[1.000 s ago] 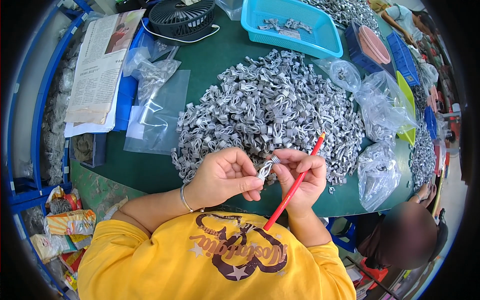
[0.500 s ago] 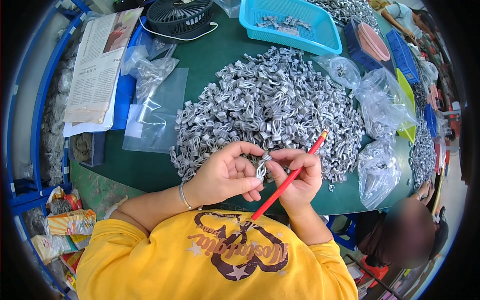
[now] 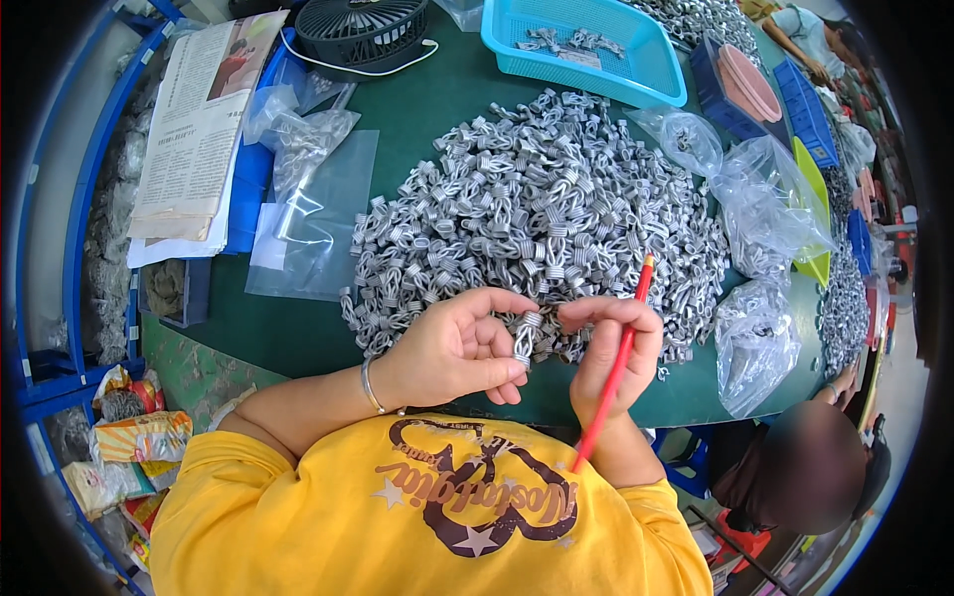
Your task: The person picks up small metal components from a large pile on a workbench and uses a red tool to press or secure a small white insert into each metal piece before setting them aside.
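Head view: at the grey pile's near edge, steady the metal piece pinched endwise in left hand, red pencil gripped in right hand.

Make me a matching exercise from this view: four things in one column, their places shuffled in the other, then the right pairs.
Things:
1. Looped grey piece
2. Red pencil
3. Turquoise basket
4. Newspaper

Places:
A. Beyond the pile of grey pieces
B. In the right hand
C. Left of the pile
D. Between thumb and forefinger of the left hand

Pairs: 1-D, 2-B, 3-A, 4-C
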Motion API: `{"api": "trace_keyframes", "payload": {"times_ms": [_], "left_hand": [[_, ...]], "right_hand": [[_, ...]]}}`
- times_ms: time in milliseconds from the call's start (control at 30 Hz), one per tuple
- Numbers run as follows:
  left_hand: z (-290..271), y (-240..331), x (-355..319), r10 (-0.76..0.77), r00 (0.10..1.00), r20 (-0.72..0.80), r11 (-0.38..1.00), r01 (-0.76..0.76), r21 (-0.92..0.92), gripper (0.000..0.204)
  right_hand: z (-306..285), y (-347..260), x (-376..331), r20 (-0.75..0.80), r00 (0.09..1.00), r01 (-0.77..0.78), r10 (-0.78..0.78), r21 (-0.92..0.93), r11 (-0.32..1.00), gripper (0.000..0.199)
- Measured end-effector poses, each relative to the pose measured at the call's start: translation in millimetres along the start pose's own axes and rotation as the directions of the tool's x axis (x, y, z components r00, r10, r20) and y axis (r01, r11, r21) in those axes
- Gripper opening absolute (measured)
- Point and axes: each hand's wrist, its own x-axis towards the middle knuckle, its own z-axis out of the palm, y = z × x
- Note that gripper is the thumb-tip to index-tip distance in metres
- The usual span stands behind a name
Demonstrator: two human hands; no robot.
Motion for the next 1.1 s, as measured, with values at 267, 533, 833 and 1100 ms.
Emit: {"api": "trace_keyframes", "payload": {"times_ms": [267,533,833,1100], "left_hand": [[2.2,-1.5,-1.6,0.016,1.0,-0.009,1.0,-0.016,0.002,0.044],[4.4,3.8,-2.8,-0.065,0.998,-0.009,0.987,0.063,-0.148,0.046],[3.6,4.2,-4.2,-0.108,0.993,0.037,0.981,0.112,-0.16,0.047],[4.0,1.6,-4.5,-0.098,0.995,0.031,0.984,0.101,-0.149,0.047]], "right_hand": [[-16.4,2.2,3.2,0.031,0.985,0.172,-0.169,-0.134,0.976,0.028],[-19.2,4.4,-1.8,0.137,0.97,0.186,-0.2,0.105,0.977,0.014],[-6.1,-4.1,-0.5,0.139,0.989,0.043,-0.058,0.11,0.993,0.007],[-4.8,-4.0,-0.7,0.109,0.993,0.025,-0.039,0.124,0.992,0.006]]}}
